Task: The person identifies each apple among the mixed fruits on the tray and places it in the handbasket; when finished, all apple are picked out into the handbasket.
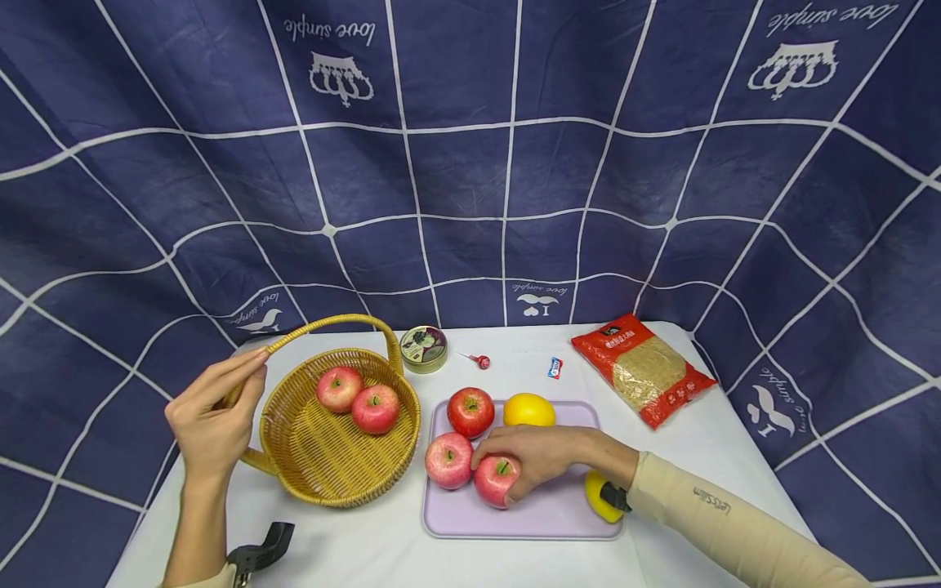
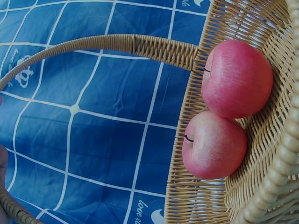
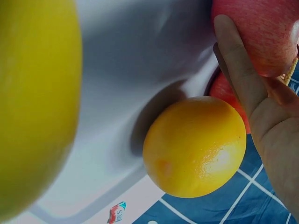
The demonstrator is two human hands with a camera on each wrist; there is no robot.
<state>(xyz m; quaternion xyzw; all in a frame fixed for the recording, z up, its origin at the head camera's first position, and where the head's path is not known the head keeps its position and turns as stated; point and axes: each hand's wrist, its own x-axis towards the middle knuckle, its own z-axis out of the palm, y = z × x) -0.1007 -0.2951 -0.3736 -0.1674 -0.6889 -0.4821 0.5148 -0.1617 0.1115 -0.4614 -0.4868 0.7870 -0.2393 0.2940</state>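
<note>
My left hand (image 1: 213,420) grips the raised handle (image 1: 334,320) of a wicker basket (image 1: 309,474), its fingers and thumb around the handle's left side. Two pink-red apples, one (image 1: 340,388) touching the other (image 1: 376,409), lie inside the basket; the left wrist view shows them close against its wall. Over a pale purple tray (image 1: 515,523), my right hand (image 1: 544,452) holds a pink-red apple (image 1: 494,482) between thumb and fingers. Beside that apple are another pink apple (image 1: 448,461), a darker red apple (image 1: 470,412) and a yellow, lemon-like fruit (image 1: 529,410).
A second yellow fruit (image 1: 601,500) lies at the tray's right, partly behind the right wrist camera. Along the back stand a round tin (image 1: 424,347), a red lollipop (image 1: 481,361), a small wrapped candy (image 1: 555,367) and a red bag of grain (image 1: 647,367).
</note>
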